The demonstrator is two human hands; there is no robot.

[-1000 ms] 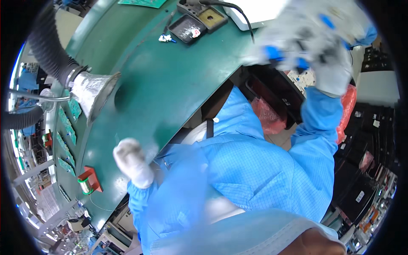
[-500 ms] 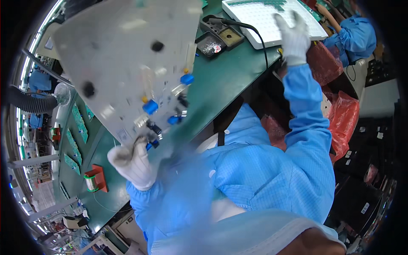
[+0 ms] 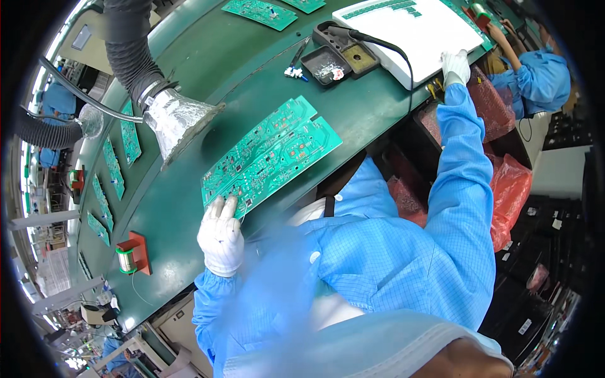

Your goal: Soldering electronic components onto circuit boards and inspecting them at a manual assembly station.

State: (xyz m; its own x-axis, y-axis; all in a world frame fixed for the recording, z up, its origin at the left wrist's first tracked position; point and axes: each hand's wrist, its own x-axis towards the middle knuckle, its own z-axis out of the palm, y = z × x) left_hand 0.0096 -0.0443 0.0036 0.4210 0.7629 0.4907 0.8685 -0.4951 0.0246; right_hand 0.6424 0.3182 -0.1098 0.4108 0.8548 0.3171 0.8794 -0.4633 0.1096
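Note:
My left hand (image 3: 220, 238), in a white glove, is closed on the near left corner of a green circuit board (image 3: 271, 160). Its fingers lie over the board's top face; the thumb is hidden. The board is above the green bench, printed side up, with a slot across its far right end. Further right, my gloved right hand (image 3: 455, 67) grips the near right edge of a white tray (image 3: 403, 47) that is washed out by glare. Small green pieces fill the tray's far side.
A foil-covered fume hose nozzle (image 3: 179, 123) hangs left of the board. A soldering iron stand (image 3: 346, 53) sits beside the tray. A solder reel (image 3: 129, 258) stands at left; more circuit boards (image 3: 113, 167) lie beyond. A co-worker's blue sleeve (image 3: 535, 79) shows at far right.
A large pale panel with blue components, held up by my left hand, no longer shows; that hand now holds the green board low. My right hand went from spread over the tray to its edge.

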